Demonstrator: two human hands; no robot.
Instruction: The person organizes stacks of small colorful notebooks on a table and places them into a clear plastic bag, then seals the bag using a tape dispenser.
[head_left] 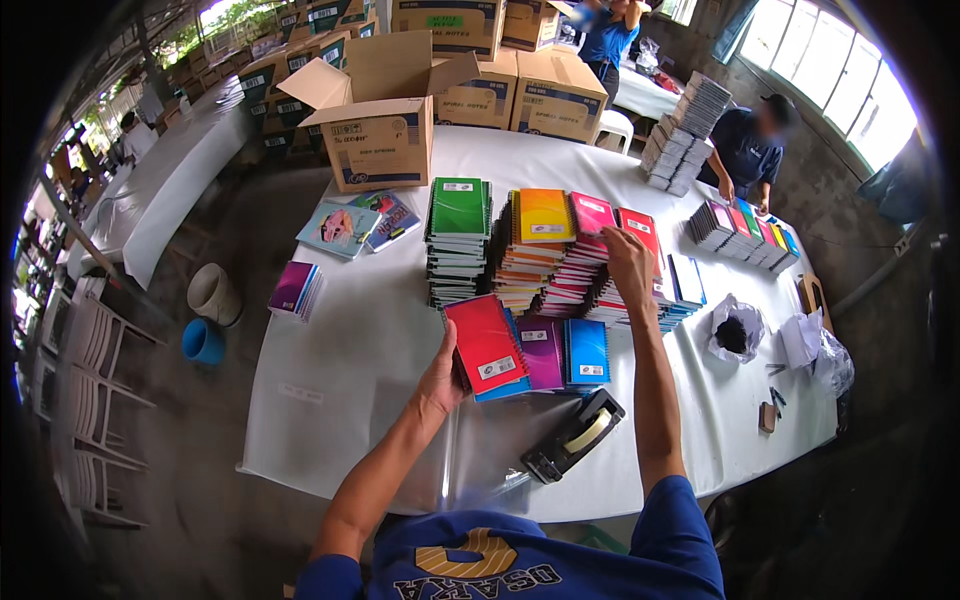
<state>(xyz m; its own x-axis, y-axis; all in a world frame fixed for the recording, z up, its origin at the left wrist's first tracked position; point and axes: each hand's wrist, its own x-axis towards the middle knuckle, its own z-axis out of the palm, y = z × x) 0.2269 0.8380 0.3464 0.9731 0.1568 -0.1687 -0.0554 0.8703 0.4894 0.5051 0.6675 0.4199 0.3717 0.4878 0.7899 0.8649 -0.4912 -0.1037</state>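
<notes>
My left hand (pixel 440 378) is closed on the left edge of a red spiral notebook (pixel 490 345), tilted above the table with a blue one showing beneath it. My right hand (pixel 630 262) reaches over the tall stacks, its fingers pinched together at the right edge of the top pink notebook (pixel 592 212). Left of that stack rise the yellow-topped notebooks (pixel 543 222) and the green notebooks (pixel 459 212). The red-topped stack (pixel 640 232) stands partly behind my right hand. Beside the held notebook lie a purple notebook (pixel 541 355) and a blue notebook (pixel 587 352).
A black tape dispenser (pixel 573 436) sits close to my right forearm. An open cardboard box (pixel 382 150) stands at the far left of the table (pixel 330 420), near illustrated books (pixel 340 228) and a small purple-topped stack (pixel 296 288). A co-worker (pixel 750 150) handles notebooks (pixel 742 232) at far right.
</notes>
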